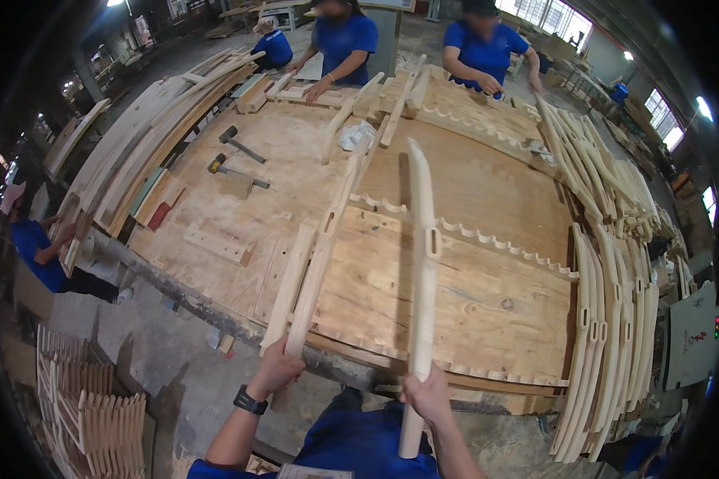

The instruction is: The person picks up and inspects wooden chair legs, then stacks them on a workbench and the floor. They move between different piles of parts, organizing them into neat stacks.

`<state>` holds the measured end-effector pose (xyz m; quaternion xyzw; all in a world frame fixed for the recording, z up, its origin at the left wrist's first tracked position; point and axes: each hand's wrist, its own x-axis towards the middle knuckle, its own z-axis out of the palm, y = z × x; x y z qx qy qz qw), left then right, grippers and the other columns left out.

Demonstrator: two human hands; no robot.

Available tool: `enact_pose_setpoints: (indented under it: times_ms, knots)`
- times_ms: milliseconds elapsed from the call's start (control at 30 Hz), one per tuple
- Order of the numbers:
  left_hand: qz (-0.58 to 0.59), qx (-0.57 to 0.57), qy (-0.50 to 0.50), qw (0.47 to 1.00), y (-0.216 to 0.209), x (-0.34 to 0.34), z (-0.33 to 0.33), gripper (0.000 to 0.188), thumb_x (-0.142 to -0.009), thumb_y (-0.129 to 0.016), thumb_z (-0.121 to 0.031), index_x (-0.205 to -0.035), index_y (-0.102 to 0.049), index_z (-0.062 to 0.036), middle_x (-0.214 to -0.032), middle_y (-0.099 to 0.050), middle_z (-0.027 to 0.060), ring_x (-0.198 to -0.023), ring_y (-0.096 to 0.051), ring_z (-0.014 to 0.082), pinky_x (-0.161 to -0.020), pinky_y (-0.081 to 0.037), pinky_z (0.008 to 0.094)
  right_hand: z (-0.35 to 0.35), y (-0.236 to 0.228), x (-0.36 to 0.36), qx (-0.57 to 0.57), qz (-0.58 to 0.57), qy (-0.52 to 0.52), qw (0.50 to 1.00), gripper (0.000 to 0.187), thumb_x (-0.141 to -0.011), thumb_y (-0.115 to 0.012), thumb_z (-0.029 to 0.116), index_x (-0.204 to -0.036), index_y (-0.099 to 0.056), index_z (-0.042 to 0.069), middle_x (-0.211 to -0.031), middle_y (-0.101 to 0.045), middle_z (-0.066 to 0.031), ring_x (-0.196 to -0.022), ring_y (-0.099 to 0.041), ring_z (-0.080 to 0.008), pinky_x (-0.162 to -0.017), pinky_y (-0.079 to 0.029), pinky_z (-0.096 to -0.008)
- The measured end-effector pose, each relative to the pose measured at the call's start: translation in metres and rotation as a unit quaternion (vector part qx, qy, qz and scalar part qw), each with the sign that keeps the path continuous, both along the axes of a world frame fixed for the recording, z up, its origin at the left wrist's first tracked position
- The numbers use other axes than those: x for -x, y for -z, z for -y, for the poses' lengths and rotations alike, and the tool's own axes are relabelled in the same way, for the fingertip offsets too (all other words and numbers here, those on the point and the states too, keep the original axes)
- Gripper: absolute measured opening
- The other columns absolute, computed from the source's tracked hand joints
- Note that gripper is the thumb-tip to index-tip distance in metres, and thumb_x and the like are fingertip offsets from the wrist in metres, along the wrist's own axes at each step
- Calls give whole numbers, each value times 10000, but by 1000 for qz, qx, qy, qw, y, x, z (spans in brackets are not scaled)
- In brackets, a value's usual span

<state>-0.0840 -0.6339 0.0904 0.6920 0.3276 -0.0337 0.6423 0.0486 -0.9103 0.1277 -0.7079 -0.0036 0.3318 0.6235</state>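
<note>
Clock read from the table's middle, 12 at the far edge.

Left hand (284, 366), one, at 7: fingers closed round the lower end of a wooden bar (312, 279), a short stub showing below the fist. The bar runs from the fingers toward nearly 1, with one slot. Black wristwatch (250, 400), one, on this wrist.

Right hand (427, 393), one, at 5: fingers wrapped round the lower part of a curved wooden leg (424, 303). Its butt projects below the fist; the longer part extends to 12, tip bending toward 11. One slot.

Shorter bar (287, 291), one: just beside the left-held bar, on its 9 side; whether the left fingers touch it, cannot tell.

Table (256, 215), one, plywood-topped. Scalloped strips, three: at 2 (487, 142), 3 (503, 243) and 5 (495, 372).

Hand tools, two, at 10: black-headed mallet (230, 134); yellow-and-black-headed tool (216, 164).

Red block (160, 215), one, at 9. White crumpled item (358, 136), one, toward 12.

Stacked slotted legs (607, 303), at 3 to 4: many overlapping, exact count unclear. Floor bundle (112, 427), one, at 8: pieces too crowded to count.
</note>
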Motion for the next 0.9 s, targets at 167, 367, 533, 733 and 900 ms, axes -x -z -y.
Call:
enact_pose_setpoints:
  times_ms: [167,367,533,733,900]
  knots:
    - [-19,7,42,999,11,4,-20,403,-765,-651,-60,-1148,-548,13,-763,-628,68,-600,-617,143,-542,-518,305,-66,10,11,10,-5,8,1000,117,-819,-541,29,-917,-494,-15,-648,-558,-75,-467,-566,-154,-441,-473,-290]
    - [-27,-2,103,994,1,-5,-18,455,-791,-652,-125,-1186,-490,33,-791,-635,88,-632,-638,160,-564,-527,307,-104,61,42,149,198,32,968,184,-830,-571,57,-967,-501,-44,-679,-608,-96,-533,-641,-174,-474,-499,-302]
    - [-18,70,78,994,12,7,-20,423,-789,-640,-105,-1151,-485,48,-808,-624,96,-621,-632,152,-561,-534,303,-104,33,60,137,10,-11,991,263,-927,-637,208,-942,-534,-33,-712,-613,-89,-561,-635,-130,-503,-516,-285]
    - [-31,120,66,990,20,18,-17,412,-781,-611,-48,-1159,-468,38,-770,-582,70,-600,-611,143,-550,-528,293,-116,54,71,14,-78,49,996,207,-943,-601,176,-892,-539,-15,-685,-581,-61,-520,-595,-129,-485,-486,-278]
    - [-24,109,66,992,14,17,-15,407,-772,-603,-36,-1145,-458,38,-765,-564,68,-599,-600,148,-545,-515,298,-128,68,75,71,-26,43,996,219,-945,-586,185,-869,-521,-9,-647,-568,-63,-511,-593,-140,-474,-466,-293]
